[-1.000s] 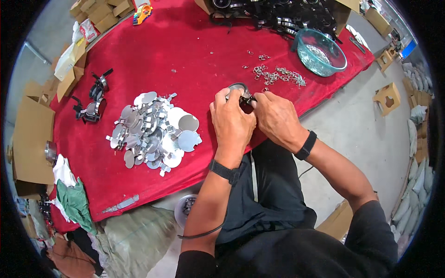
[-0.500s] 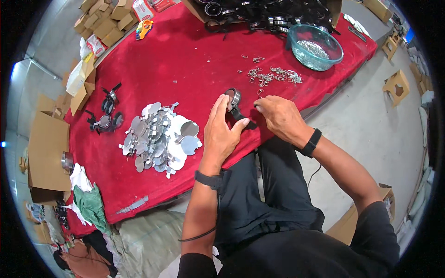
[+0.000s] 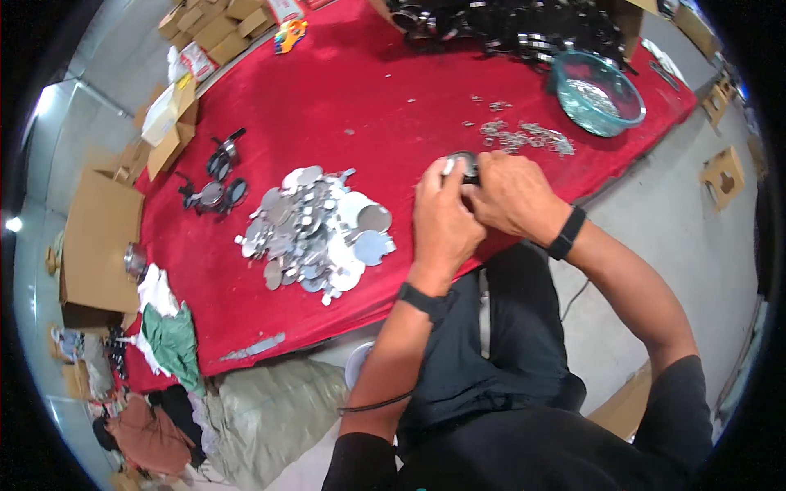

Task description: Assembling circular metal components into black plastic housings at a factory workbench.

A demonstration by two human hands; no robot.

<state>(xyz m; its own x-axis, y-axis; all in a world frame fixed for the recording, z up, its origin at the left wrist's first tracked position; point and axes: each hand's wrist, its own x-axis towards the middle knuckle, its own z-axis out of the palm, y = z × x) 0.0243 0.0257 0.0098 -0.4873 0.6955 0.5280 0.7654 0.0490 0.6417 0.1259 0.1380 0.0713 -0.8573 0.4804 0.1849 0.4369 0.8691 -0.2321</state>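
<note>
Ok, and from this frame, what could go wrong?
The left hand and right hand grip a small round part near the edge of the red table; if it slips, it might drop to the floor.
Loose metal clips lie just beyond the right hand, so a stray knuckle could scatter some.
The bowl sits close to the table's right edge; a bump might tip it.

Red cloth-covered tabletop [image 3: 344, 98] spans centre. Smooth pale-grey floor [image 3: 647, 262] visible at right. Tan stool-like stand with cut-out [image 3: 715, 182] on floor. Brown cardboard boxes [image 3: 221, 38] beyond far-left edge. Bright white light [image 3: 13, 223], left rim.
</note>
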